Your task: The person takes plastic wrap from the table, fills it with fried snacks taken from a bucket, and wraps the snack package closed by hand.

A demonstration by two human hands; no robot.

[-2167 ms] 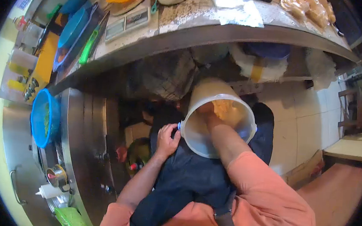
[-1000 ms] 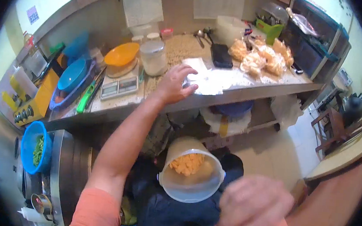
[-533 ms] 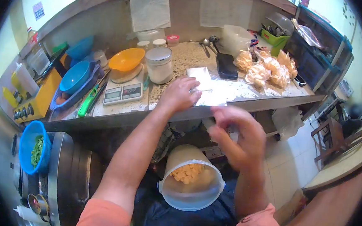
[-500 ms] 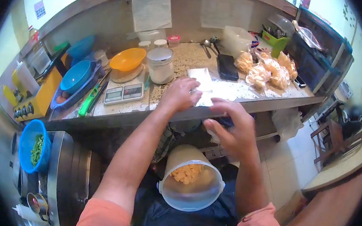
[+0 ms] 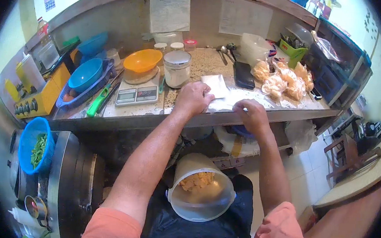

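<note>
Since the earlier frame, the right hand (image 5: 251,115) has been drawn in over the bench (image 5: 205,61)'s front edge and its spread fingers have been closed up; the left hand (image 5: 194,98) has been kept at that edge, by the near-left corner of a white packet (image 5: 216,85). Thumb and fingers of the left hand are bent together at thin plastic (image 5: 236,95); those of the right are brought nearly tip to tip at its other side; whether film is pinched by either cannot be told.

Between the legs, below the front edge, a bucket (image 5: 199,211) is tilted with its mouth toward the wearer, orange pieces (image 5: 197,181) lying inside; it is steadied by neither hand, so it might be rolled and its load spilled if a knee were shifted. Should the film be pulled unevenly, it could be torn, or the loose packet dragged off the front edge; if layers cling, two might be lifted as one.

Film outlines are washed out by glare; the fingertips are partly lost against it; the bucket's underside is hidden, its support unclear; the display of the scale (image 5: 137,96), near the front edge's left part, is too small to be read; the contents of the tied bags (image 5: 285,83) toward the right end are blurred by their wrapping.
</note>
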